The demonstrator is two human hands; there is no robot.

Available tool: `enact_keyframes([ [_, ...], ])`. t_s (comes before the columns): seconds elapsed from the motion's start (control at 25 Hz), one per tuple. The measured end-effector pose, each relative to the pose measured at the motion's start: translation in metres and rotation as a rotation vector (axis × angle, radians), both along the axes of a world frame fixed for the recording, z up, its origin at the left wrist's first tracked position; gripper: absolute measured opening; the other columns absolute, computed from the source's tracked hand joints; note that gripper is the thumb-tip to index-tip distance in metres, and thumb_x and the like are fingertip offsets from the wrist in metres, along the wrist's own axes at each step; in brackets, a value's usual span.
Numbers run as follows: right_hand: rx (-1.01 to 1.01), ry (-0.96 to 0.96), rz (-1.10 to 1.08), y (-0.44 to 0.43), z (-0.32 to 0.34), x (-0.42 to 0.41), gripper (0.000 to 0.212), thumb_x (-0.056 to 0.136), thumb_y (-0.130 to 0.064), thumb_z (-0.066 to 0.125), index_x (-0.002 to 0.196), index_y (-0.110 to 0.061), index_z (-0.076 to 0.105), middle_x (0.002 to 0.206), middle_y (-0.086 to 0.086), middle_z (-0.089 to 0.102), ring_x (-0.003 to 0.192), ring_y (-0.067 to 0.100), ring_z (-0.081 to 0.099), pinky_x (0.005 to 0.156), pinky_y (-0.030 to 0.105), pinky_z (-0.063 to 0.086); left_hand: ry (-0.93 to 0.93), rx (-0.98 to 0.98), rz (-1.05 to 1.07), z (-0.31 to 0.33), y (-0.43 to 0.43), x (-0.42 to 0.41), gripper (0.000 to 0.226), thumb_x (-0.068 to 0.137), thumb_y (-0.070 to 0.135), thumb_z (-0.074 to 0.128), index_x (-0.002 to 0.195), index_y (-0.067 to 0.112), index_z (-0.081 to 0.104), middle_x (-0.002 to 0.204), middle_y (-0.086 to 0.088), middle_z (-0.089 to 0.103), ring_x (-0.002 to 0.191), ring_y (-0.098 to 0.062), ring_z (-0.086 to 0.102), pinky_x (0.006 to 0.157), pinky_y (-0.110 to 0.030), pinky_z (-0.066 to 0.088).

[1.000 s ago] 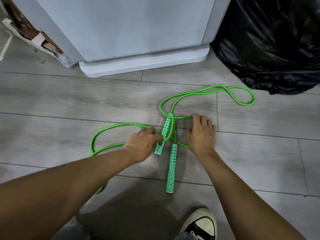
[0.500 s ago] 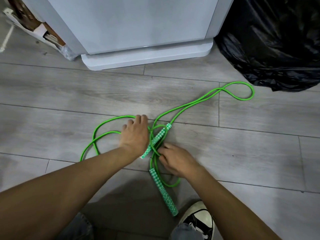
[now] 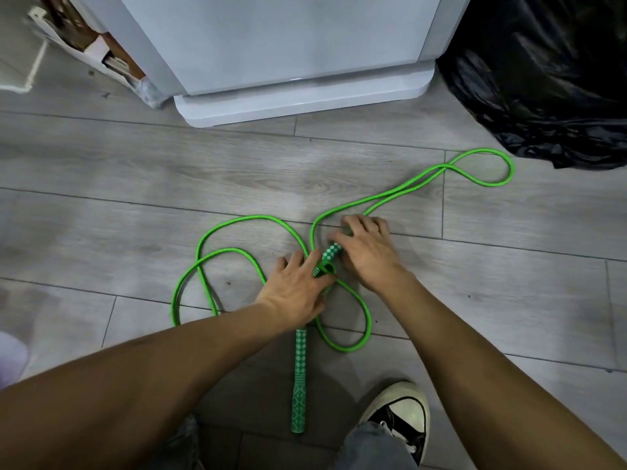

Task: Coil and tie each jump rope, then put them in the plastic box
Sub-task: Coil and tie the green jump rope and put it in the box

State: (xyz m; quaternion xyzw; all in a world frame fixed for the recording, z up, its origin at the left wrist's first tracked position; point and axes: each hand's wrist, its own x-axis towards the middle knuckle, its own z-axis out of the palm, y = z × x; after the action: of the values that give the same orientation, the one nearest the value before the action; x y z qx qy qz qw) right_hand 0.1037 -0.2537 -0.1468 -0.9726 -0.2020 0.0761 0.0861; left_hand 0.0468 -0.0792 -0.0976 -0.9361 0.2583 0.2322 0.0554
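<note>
A bright green jump rope [image 3: 258,219] sprawls in loose loops on the grey floor. One green-and-white patterned handle [image 3: 299,381] lies straight toward me, near my shoe. The second handle [image 3: 330,252] lies slanted between my hands with a turn of rope wrapped round its lower part. My left hand [image 3: 295,290] lies over the lower end of that handle and presses it down, fingers spread. My right hand [image 3: 368,254] has its fingers curled over the handle's upper end and the rope there. A long doubled length runs off to a far loop [image 3: 488,166] at the right. No plastic box is in view.
A white appliance base [image 3: 298,103] stands at the back. A black plastic bag [image 3: 549,79] fills the back right corner. Cardboard and clutter [image 3: 101,56] sit at the back left. My black and white shoe [image 3: 400,418] is at the bottom.
My right hand has moved up from below the slanted handle to its upper end. The other handle has swung round to lie straight toward me. My left hand has shifted down the slanted handle.
</note>
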Motion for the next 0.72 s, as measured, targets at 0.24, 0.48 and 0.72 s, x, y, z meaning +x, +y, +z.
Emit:
enact_keyframes([
  [0.24, 0.0, 0.222, 0.01, -0.031, 0.019, -0.005, 0.022, 0.092, -0.037, 0.059, 0.111, -0.026, 0.06, 0.11, 0.004, 0.064, 0.109, 0.029, 0.059, 0.092, 0.041, 0.039, 0.041, 0.209, 0.078, 0.011, 0.007, 0.006, 0.046, 0.094, 0.041, 0.051, 0.136, 0.025, 0.046, 0.148, -0.014, 0.028, 0.13, -0.037, 0.035, 0.103, -0.05, 0.033],
  [0.48, 0.3, 0.282, -0.133, -0.067, 0.11, -0.011, 0.018, 0.094, -0.042, 0.061, 0.107, -0.03, 0.062, 0.087, -0.004, 0.066, 0.082, 0.022, 0.06, 0.069, 0.037, 0.048, 0.093, 0.135, 0.149, 0.047, 0.016, 0.004, 0.039, 0.094, 0.037, 0.049, 0.131, 0.027, 0.054, 0.146, -0.011, 0.034, 0.126, -0.036, 0.042, 0.098, -0.046, 0.04],
  [0.72, 0.319, 0.219, -0.128, -0.052, 0.237, -0.006, 0.018, 0.093, -0.036, 0.062, 0.109, -0.029, 0.066, 0.082, -0.007, 0.063, 0.08, 0.018, 0.058, 0.069, 0.029, 0.041, -0.155, -0.436, 0.267, 0.175, -0.005, 0.033, 0.04, 0.079, 0.033, 0.058, 0.114, 0.014, 0.052, 0.113, -0.01, 0.057, 0.102, -0.036, 0.053, 0.086, -0.047, 0.045],
])
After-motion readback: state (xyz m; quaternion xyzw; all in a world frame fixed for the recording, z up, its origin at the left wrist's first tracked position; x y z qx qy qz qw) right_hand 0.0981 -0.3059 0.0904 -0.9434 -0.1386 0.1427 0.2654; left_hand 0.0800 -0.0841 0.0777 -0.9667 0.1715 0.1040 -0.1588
